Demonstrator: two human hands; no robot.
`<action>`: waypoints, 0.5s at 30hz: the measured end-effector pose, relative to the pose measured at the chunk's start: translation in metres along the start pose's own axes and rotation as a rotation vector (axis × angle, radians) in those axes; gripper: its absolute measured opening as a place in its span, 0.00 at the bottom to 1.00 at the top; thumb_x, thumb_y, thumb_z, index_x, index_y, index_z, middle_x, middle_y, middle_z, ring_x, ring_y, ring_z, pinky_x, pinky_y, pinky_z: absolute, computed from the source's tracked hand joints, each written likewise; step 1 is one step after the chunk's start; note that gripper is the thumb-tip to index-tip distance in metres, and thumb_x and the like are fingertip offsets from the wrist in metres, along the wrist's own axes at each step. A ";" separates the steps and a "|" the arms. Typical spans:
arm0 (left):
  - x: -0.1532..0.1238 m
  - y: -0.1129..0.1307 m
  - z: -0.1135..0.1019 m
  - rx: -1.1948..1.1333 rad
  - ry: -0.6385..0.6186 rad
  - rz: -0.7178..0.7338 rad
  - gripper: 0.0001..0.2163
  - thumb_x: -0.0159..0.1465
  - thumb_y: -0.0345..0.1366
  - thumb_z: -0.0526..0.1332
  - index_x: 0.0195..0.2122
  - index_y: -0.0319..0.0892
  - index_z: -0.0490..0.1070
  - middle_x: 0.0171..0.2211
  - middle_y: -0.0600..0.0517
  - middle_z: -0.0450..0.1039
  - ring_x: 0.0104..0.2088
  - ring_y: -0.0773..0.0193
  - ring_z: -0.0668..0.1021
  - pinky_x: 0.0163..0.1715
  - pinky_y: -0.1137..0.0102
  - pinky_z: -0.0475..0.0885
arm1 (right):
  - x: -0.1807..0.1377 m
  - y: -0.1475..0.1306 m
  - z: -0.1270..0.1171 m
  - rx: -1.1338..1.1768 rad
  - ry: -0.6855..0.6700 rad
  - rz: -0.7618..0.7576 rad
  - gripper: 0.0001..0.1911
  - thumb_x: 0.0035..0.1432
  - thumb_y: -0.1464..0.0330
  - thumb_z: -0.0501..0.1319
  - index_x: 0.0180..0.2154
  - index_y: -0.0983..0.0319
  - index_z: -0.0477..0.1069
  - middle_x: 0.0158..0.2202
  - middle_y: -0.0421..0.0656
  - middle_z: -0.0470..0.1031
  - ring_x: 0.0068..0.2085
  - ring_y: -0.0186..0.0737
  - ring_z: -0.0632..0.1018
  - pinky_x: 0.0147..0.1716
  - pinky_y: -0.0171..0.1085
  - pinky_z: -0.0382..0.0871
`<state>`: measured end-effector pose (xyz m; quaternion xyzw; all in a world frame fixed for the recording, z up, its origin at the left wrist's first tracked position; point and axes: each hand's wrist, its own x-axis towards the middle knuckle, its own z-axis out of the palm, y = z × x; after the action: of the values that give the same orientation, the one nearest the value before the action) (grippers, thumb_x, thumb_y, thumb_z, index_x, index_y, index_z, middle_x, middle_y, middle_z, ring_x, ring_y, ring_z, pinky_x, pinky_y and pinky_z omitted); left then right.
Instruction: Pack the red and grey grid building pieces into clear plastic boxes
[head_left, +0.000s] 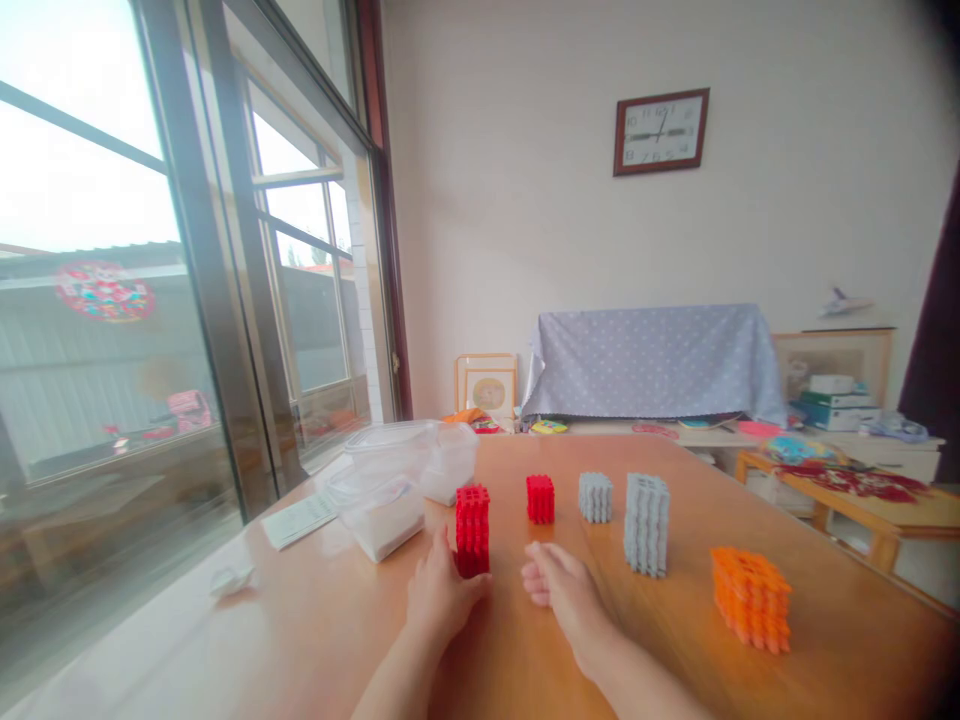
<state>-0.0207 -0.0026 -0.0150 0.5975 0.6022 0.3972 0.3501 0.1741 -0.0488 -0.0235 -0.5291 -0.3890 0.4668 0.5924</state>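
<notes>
- Left hand (441,585) grips the tall red plastic lattice block (472,530), hiding its lower corner.
- Right hand (562,595) loosely half-open, palm obscured.
- Clear plastic containers' (386,520) contents blurred.

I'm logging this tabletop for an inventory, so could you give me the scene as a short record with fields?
left hand: the left hand grips the lower part of the tall red stack
right hand: the right hand has curled fingers; no held object visible
red: tall stack upright; small red stack farther back, to its right
gray: small gray stack, tall gray stack nearer and to its right
orange: one orange stack, right of the grays
containers: clear plastic containers, left
surface: wooden table
</notes>
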 end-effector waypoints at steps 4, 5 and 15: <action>-0.012 0.012 0.008 0.338 0.133 0.063 0.48 0.47 0.49 0.71 0.66 0.44 0.51 0.60 0.37 0.69 0.61 0.36 0.67 0.57 0.53 0.59 | -0.003 -0.007 0.003 -0.017 0.025 -0.070 0.25 0.54 0.46 0.61 0.37 0.61 0.78 0.24 0.40 0.75 0.25 0.35 0.72 0.25 0.34 0.64; -0.015 0.015 0.011 0.396 0.156 0.063 0.48 0.47 0.50 0.70 0.66 0.44 0.51 0.60 0.36 0.68 0.61 0.35 0.67 0.56 0.52 0.59 | -0.003 -0.008 0.005 -0.017 0.031 -0.084 0.25 0.54 0.46 0.61 0.36 0.61 0.78 0.23 0.40 0.74 0.25 0.36 0.72 0.25 0.34 0.63; -0.017 0.021 0.028 0.578 0.232 0.040 0.49 0.49 0.49 0.69 0.68 0.40 0.46 0.59 0.34 0.68 0.60 0.39 0.67 0.54 0.56 0.58 | 0.010 -0.008 -0.007 -0.103 0.008 -0.152 0.25 0.56 0.45 0.58 0.31 0.60 0.76 0.24 0.40 0.74 0.25 0.37 0.73 0.26 0.35 0.64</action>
<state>0.0146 -0.0188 -0.0096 0.6347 0.7143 0.2818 0.0870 0.1841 -0.0408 -0.0172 -0.5295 -0.4490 0.3976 0.5999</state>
